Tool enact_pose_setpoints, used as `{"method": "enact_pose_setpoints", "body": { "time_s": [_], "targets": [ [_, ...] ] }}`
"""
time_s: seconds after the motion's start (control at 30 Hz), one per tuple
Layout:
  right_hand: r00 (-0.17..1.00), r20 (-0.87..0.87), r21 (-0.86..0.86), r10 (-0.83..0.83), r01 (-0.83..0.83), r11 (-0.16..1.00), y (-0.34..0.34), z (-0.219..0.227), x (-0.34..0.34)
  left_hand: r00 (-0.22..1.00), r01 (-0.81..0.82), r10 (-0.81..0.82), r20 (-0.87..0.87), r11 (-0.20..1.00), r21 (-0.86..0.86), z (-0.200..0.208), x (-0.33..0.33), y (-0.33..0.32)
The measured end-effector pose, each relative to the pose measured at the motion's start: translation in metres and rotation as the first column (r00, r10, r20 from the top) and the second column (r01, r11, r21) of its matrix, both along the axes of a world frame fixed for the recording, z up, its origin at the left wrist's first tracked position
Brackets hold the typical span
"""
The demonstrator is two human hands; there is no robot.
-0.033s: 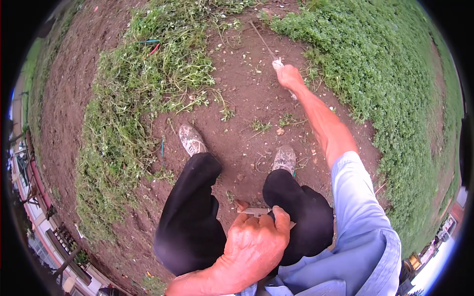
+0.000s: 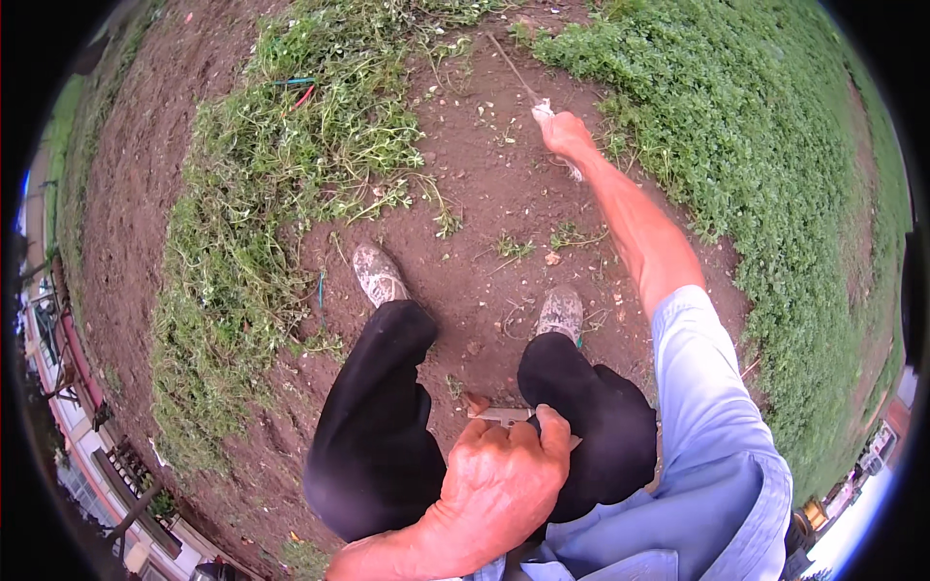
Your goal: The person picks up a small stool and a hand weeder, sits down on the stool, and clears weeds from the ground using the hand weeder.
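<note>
At the far end of my outstretched right arm, my right hand (image 2: 566, 136) is closed round the pale, whitish handle of a tool. Its long, thin, dark shaft (image 2: 513, 70) points away over bare soil; I cannot make out the tip. Close to my body, my left hand (image 2: 504, 470) is closed, back of the hand up, between my knees. A flat, pale strip (image 2: 502, 414) shows past its fingers, and most of what it grips is hidden. Green leafy plants (image 2: 717, 126) grow thick to the right of my right hand.
Pulled, wilting greens (image 2: 242, 232) lie heaped on the left, with a blue and red strip (image 2: 304, 95) among them. My shoes (image 2: 380, 275) stand on brown soil (image 2: 465, 184) between the heap and the growing plants. Buildings (image 2: 126, 484) show at the lower left rim.
My right hand and its tool have moved slightly farther away from me. The left hand stays where it was.
</note>
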State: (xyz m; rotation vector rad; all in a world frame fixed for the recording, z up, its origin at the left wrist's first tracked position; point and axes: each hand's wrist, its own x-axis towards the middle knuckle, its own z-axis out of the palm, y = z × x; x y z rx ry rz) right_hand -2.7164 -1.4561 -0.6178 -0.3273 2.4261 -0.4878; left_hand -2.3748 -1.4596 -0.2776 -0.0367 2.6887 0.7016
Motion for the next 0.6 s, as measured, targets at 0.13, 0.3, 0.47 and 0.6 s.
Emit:
{"method": "enact_pose_setpoints", "body": {
  "time_s": [0.13, 0.3, 0.47, 0.6],
  "targets": [
    [0.989, 0.120, 0.004, -0.085, 0.086, 0.996, -0.022, -0.011, -0.026, 0.999, -0.035, 0.035, 0.017, 0.999, -0.016, 0.000, -0.003, -0.010],
    [0.985, -0.168, 0.016, -0.038, 0.041, 0.999, 0.122, -0.069, 0.058, 0.993, -0.103, 0.104, 0.053, 0.994, -0.027, 0.004, -0.007, -0.030],
    [0.987, -0.142, 0.060, -0.072, 0.082, 0.995, 0.201, -0.033, 0.138, 0.993, -0.119, 0.119, 0.015, 0.993, 0.017, 0.007, -0.006, -0.038],
    [0.974, -0.220, 0.033, -0.045, 0.054, 0.998, 0.180, -0.042, 0.114, 0.994, -0.094, 0.092, 0.051, 0.995, 0.033, 0.006, -0.010, -0.039]
  ]
}}
